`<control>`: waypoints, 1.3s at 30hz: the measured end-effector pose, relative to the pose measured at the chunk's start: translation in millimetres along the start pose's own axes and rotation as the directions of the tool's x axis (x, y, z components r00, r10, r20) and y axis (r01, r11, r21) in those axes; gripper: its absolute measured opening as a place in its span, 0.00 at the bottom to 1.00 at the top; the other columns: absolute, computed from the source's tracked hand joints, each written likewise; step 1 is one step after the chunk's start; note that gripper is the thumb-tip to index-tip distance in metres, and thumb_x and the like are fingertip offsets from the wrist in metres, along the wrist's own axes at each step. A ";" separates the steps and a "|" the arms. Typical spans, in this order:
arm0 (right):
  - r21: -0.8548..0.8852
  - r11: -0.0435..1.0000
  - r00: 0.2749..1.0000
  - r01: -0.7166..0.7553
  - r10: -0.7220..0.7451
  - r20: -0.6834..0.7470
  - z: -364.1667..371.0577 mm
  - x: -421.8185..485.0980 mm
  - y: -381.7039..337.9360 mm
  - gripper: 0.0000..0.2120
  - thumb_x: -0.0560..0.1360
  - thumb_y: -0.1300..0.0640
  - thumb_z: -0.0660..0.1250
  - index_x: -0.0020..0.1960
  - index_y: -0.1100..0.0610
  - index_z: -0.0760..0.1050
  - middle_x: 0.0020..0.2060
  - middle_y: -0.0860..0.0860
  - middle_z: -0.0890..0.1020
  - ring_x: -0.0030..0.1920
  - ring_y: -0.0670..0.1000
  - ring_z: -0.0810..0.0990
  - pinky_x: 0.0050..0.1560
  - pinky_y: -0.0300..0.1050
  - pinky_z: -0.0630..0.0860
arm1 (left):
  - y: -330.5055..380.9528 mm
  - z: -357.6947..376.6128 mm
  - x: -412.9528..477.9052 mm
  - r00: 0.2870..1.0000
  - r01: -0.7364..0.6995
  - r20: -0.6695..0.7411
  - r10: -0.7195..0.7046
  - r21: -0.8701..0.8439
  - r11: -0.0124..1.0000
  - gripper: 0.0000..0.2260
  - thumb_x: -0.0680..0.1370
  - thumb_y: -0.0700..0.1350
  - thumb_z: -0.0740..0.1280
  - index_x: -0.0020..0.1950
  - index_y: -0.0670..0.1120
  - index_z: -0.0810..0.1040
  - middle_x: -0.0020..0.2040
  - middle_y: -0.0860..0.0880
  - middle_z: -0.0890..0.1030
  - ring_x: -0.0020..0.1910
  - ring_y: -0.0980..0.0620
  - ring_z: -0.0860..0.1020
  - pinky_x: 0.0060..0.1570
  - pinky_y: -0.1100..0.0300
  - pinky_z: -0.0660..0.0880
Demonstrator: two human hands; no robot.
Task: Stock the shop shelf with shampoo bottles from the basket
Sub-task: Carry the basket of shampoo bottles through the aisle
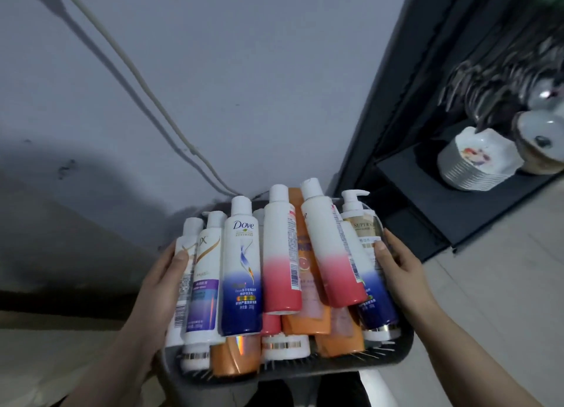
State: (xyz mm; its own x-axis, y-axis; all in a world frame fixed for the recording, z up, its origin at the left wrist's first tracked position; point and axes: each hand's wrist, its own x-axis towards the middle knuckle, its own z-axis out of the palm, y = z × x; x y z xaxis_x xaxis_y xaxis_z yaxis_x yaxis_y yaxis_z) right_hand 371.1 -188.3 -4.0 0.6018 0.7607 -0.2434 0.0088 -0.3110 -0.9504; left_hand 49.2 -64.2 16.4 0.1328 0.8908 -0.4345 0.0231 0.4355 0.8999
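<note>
The dark grey plastic basket (393,350) shows only its near rim and right corner; its far wall and floor lie under the piled bottles. The orange bottles (235,357) of the lower layer are mostly covered by the white-and-blue Dove bottle (242,269) and its neighbours, so their labels cannot be read. The left hand (164,281) hides the basket's left side, and both forearms run off the bottom edge. On the black shelf unit (427,199) at right, the hanging dark items (500,80) are smeared by blur and cannot be identified; the pale lidded pot (540,138) is cut by the right edge.
</note>
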 end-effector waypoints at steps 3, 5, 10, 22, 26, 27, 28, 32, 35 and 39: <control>0.047 0.998 0.993 -0.032 0.037 -0.115 -25.5 -32.2 9.8 0.12 0.80 0.53 0.63 0.61 0.44 0.76 0.54 0.47 0.84 0.55 0.50 0.82 0.60 0.57 0.76 | 4.0 18.8 1.1 0.995 -0.061 0.085 0.052 0.099 0.993 0.14 0.80 0.50 0.63 0.65 0.53 0.76 0.55 0.48 0.84 0.48 0.50 0.84 0.46 0.54 0.77; 0.035 0.998 0.979 -0.049 0.055 -0.199 -45.4 -52.7 16.8 0.11 0.79 0.52 0.63 0.55 0.35 0.77 0.51 0.46 0.85 0.52 0.50 0.83 0.59 0.57 0.77 | 3.6 34.8 0.1 0.985 -0.103 0.153 0.075 0.190 0.976 0.14 0.80 0.53 0.63 0.65 0.57 0.76 0.55 0.52 0.83 0.48 0.55 0.83 0.43 0.59 0.75; 0.030 0.997 0.932 -0.073 0.079 -0.354 -99.8 -99.7 27.3 0.14 0.80 0.53 0.62 0.49 0.33 0.78 0.45 0.38 0.85 0.47 0.40 0.83 0.53 0.47 0.77 | 1.4 94.1 -17.2 0.935 -0.130 0.352 0.033 0.253 0.959 0.12 0.80 0.52 0.62 0.62 0.56 0.77 0.55 0.49 0.83 0.56 0.47 0.81 0.57 0.46 0.76; 0.161 0.979 0.733 -0.121 0.198 -0.651 -273.9 -208.9 92.5 0.13 0.80 0.53 0.61 0.62 0.42 0.75 0.50 0.44 0.85 0.48 0.42 0.83 0.46 0.40 0.77 | -49.2 297.0 -102.0 0.799 -0.136 0.596 -0.078 0.306 0.942 0.10 0.81 0.47 0.61 0.61 0.52 0.77 0.54 0.51 0.84 0.52 0.52 0.82 0.48 0.56 0.79; 0.167 0.978 0.673 -0.129 0.209 -0.709 -340.3 -235.7 110.6 0.13 0.80 0.53 0.61 0.61 0.39 0.74 0.46 0.33 0.83 0.46 0.34 0.81 0.42 0.31 0.73 | -68.3 369.3 -141.5 0.735 -0.143 0.666 -0.130 0.340 0.930 0.13 0.81 0.49 0.61 0.65 0.54 0.75 0.58 0.46 0.82 0.59 0.40 0.79 0.60 0.38 0.73; 0.170 0.976 0.656 -0.133 0.215 -0.723 -357.3 -241.9 114.6 0.13 0.80 0.52 0.61 0.61 0.39 0.73 0.45 0.29 0.82 0.46 0.32 0.80 0.42 0.29 0.73 | -74.8 386.9 -150.1 0.718 -0.157 0.684 -0.130 0.341 0.927 0.13 0.81 0.49 0.61 0.64 0.54 0.75 0.58 0.46 0.82 0.58 0.40 0.79 0.60 0.38 0.73; 0.174 0.976 0.641 -0.134 0.219 -0.735 -374.7 -247.3 118.9 0.13 0.80 0.52 0.62 0.61 0.38 0.73 0.44 0.27 0.81 0.46 0.31 0.79 0.42 0.27 0.72 | -80.2 406.5 -161.0 0.704 -0.175 0.699 -0.126 0.343 0.923 0.12 0.81 0.49 0.61 0.64 0.55 0.76 0.57 0.47 0.83 0.57 0.42 0.80 0.59 0.39 0.74; 0.188 0.971 0.568 -0.146 0.238 -0.788 -437.0 -265.9 136.3 0.14 0.80 0.51 0.61 0.64 0.41 0.75 0.51 0.38 0.83 0.51 0.39 0.82 0.51 0.40 0.77 | -99.8 482.0 -193.3 0.659 -0.197 0.739 -0.138 0.347 0.917 0.11 0.82 0.47 0.60 0.63 0.56 0.75 0.51 0.51 0.85 0.47 0.52 0.83 0.48 0.52 0.78; 0.211 0.967 0.489 -0.143 0.254 -0.835 -476.5 -276.6 143.1 0.13 0.80 0.51 0.62 0.63 0.40 0.75 0.51 0.40 0.84 0.52 0.41 0.82 0.53 0.44 0.76 | -106.2 537.6 -215.6 0.596 -0.213 0.784 -0.174 0.363 0.907 0.10 0.82 0.46 0.60 0.60 0.56 0.76 0.51 0.51 0.84 0.47 0.52 0.82 0.46 0.53 0.77; 0.242 0.961 0.405 -0.137 0.277 -0.871 -524.0 -281.3 147.3 0.12 0.80 0.52 0.61 0.59 0.39 0.76 0.51 0.40 0.84 0.51 0.41 0.82 0.50 0.43 0.75 | -111.7 612.4 -239.0 0.504 -0.213 0.836 -0.219 0.366 0.906 0.10 0.82 0.45 0.60 0.60 0.55 0.76 0.52 0.49 0.84 0.48 0.51 0.82 0.49 0.52 0.77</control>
State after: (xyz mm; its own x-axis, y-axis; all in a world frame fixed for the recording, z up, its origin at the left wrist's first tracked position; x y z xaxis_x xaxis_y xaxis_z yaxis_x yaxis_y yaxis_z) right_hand 621.6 -746.7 26.0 0.9419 -0.2748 -0.1930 -0.2672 -0.2654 -0.9263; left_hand 621.7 -405.1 42.5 0.8898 0.2451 -0.3849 0.3551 0.1578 0.9214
